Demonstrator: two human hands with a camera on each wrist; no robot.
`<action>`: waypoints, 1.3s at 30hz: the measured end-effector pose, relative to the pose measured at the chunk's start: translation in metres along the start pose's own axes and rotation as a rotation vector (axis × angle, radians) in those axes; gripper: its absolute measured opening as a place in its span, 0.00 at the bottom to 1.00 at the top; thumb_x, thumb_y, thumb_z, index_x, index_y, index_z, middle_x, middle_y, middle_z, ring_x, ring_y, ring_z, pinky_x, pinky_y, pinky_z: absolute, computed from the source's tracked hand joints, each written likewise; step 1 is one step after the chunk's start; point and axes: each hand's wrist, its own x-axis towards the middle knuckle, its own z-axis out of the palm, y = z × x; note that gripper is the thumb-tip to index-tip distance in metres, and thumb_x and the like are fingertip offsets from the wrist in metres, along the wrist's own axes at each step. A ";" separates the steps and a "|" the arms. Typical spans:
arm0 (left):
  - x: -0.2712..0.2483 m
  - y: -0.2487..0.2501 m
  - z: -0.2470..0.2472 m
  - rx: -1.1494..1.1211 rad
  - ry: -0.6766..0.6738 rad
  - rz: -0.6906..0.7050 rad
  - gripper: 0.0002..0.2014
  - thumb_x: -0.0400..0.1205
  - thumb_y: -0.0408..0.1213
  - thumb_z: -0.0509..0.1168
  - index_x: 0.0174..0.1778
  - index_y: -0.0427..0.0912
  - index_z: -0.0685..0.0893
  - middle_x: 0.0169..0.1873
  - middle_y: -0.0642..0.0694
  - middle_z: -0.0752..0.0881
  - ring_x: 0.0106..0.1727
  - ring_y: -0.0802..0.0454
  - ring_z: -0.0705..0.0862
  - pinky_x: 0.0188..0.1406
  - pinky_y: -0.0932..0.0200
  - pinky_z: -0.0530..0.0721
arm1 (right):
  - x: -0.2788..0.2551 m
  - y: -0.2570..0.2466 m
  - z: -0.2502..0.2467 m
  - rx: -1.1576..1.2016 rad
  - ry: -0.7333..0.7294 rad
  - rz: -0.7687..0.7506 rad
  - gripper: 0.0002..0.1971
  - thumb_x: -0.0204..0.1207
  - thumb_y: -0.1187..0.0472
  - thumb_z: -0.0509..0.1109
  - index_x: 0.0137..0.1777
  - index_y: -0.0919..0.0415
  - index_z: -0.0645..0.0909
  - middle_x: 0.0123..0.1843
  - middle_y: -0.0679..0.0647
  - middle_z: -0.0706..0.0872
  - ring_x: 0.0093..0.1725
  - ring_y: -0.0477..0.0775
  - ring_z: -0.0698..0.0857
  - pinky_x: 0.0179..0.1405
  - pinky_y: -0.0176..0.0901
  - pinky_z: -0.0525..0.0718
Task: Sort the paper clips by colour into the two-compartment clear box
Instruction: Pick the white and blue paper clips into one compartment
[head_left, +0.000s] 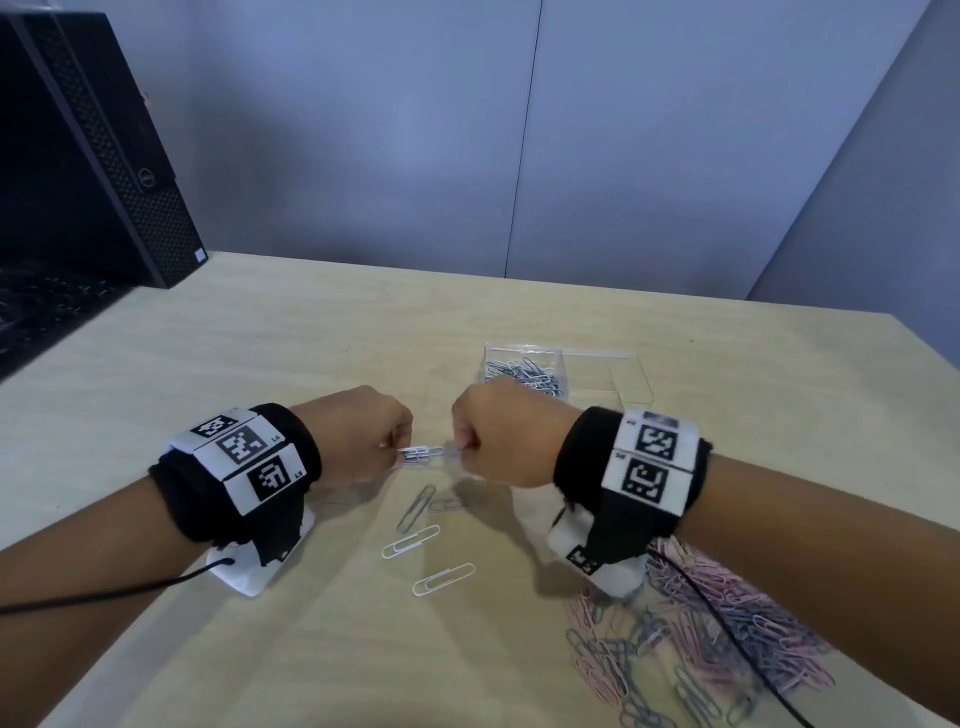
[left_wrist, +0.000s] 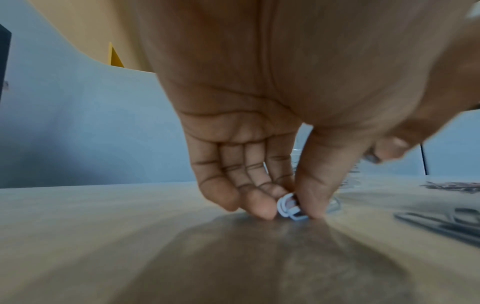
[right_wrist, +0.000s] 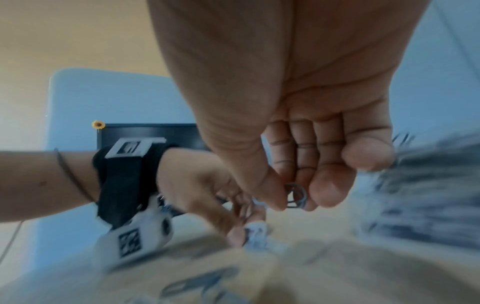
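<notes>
**Two hands pinched a cluster of clips above the counter**

The counter (head_left: 311, 332) was a pale wood-grain laminate, smooth and matte, backed by blue-grey partition panels (head_left: 363, 130) that met at a seam. A black computer tower (head_left: 88, 150) with a perforated front stood at ten o'clock on the far corner.

Both forearms reached in from six o'clock, each wrist wrapped in a black band carrying white squares printed with black marker patterns. The left hand (head_left: 363, 439) and right hand (head_left: 493, 436) met knuckles-up near the centre, low over the counter. The left grip was narrow: thumb and fingertips (left_wrist: 262, 209) pinched a small bunch of pale paper clips (head_left: 418, 454). The right grip was equally narrow, its thumb and forefinger pinched on the other end of that bunch; the right wrist view showed a grey wire loop (right_wrist: 296, 195) between them, though blurred.

The two-compartment clear box (head_left: 628, 379), of thin transparent plastic with squared walls, sat at one o'clock just beyond the right hand. Its left compartment held a heap of grey-blue clips (head_left: 524, 371).

Four loose clips (head_left: 418, 540), bent wire ovals in white and grey, lay at six o'clock from the hands. A dense mixed pile of pink and grey-blue clips (head_left: 727, 639) spread at four o'clock, beneath the right forearm, with a thin black cable (head_left: 727, 639) crossing it.
</notes>
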 end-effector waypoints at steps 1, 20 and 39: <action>-0.001 0.000 0.001 -0.007 0.004 0.006 0.03 0.80 0.42 0.65 0.40 0.52 0.79 0.38 0.54 0.83 0.42 0.52 0.79 0.41 0.60 0.74 | -0.001 0.006 -0.008 0.009 0.043 0.015 0.03 0.72 0.64 0.68 0.41 0.61 0.83 0.44 0.58 0.88 0.44 0.60 0.86 0.43 0.44 0.86; 0.072 0.065 -0.068 -0.064 0.330 0.115 0.01 0.77 0.38 0.71 0.41 0.46 0.86 0.30 0.56 0.79 0.40 0.51 0.80 0.42 0.60 0.75 | -0.011 0.057 -0.036 -0.112 0.241 0.242 0.13 0.73 0.66 0.64 0.27 0.54 0.72 0.36 0.58 0.80 0.37 0.64 0.78 0.31 0.40 0.68; 0.023 0.031 -0.034 -0.066 0.233 0.034 0.01 0.74 0.39 0.71 0.37 0.48 0.86 0.26 0.60 0.80 0.35 0.54 0.80 0.38 0.63 0.73 | -0.027 0.005 0.016 -0.089 -0.052 -0.116 0.08 0.73 0.61 0.65 0.45 0.58 0.86 0.46 0.59 0.88 0.48 0.63 0.86 0.49 0.50 0.86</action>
